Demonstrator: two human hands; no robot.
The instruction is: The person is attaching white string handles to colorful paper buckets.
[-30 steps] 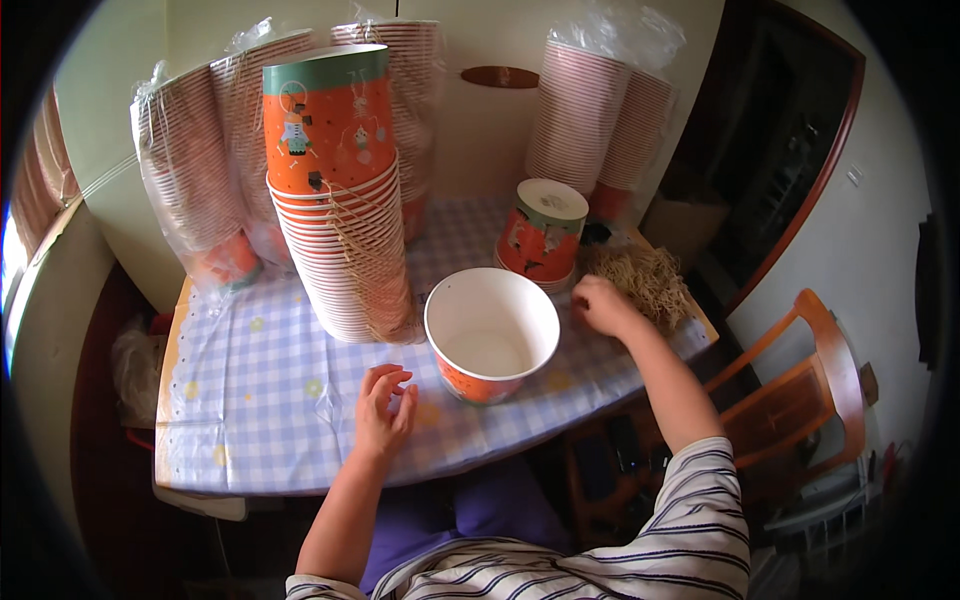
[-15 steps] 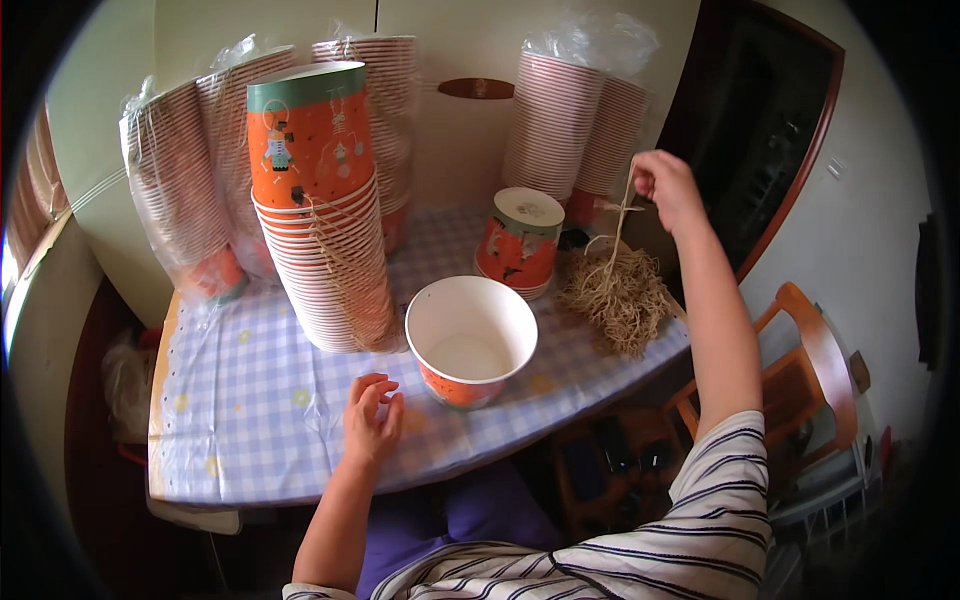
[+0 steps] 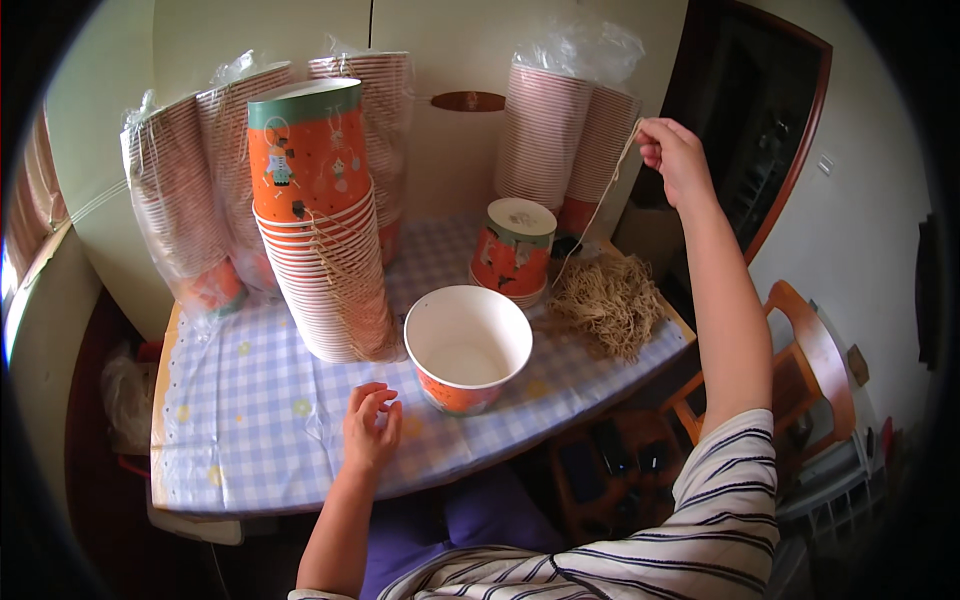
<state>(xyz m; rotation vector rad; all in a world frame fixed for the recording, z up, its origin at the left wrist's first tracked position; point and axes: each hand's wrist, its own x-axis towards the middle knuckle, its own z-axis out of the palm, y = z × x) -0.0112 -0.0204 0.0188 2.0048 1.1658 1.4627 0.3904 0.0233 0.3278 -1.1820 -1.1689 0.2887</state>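
High at the right, my right hand (image 3: 676,160) pinches the end of a thin beige cord (image 3: 606,192). The cord trails down toward a tangled heap of cords (image 3: 610,305) on the table's right side. My left hand (image 3: 372,432) hovers near the table's front, its fingers loosely curled and apart, holding nothing. Just beyond it, to the right, an orange paper bucket (image 3: 468,338) stands upright with its white inside showing. Behind on the left rises a tall stack of nested paper buckets (image 3: 318,265), the top one upside down, with cords hanging along its side.
A short upside-down stack of orange buckets (image 3: 514,250) stands beside the cord heap. Plastic-wrapped bucket stacks (image 3: 180,190) line the back left, with more wrapped stacks (image 3: 545,130) at back right. A blue-checked cloth (image 3: 260,420) covers the table. A wooden chair (image 3: 815,350) is at right.
My right hand has risen slightly, drawing one cord away from the heap into a long slanting line. A small tangle hanging on it has come free. My left hand has barely moved.
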